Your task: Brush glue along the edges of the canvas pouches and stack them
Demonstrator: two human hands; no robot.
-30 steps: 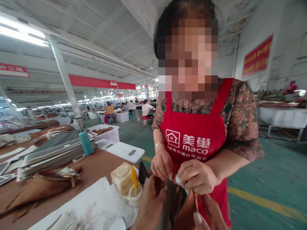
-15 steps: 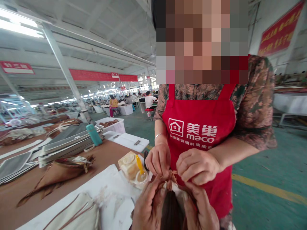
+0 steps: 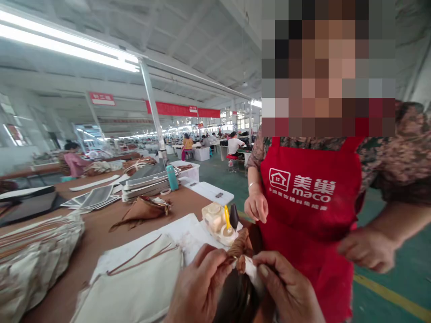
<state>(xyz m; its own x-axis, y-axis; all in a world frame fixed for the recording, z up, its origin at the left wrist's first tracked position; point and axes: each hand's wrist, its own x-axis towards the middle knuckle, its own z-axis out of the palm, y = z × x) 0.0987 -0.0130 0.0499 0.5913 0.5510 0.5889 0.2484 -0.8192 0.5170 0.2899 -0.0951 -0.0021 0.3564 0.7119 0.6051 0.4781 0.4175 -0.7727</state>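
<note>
At the bottom of the head view, my left hand and my right hand pinch the two sides of a dark brown leather piece. White cloth folds over its edge beneath my right thumb. Between my fingertips a small brown end sticks up. Just beyond it is a wound brown leather strap; whether it joins the piece is unclear. A co-worker in a red apron stands opposite, both hands apart from the leather.
A glue tub with a yellow-handled tool stands on white paper. Cream cloth pieces with brown cords lie left of my hands. Farther back are a folded brown leather piece, stacked grey panels and a teal bottle.
The co-worker's hands have let go of the leather and drawn back, one to each side. My view has turned left, and my hands keep their pinch on the piece.
</note>
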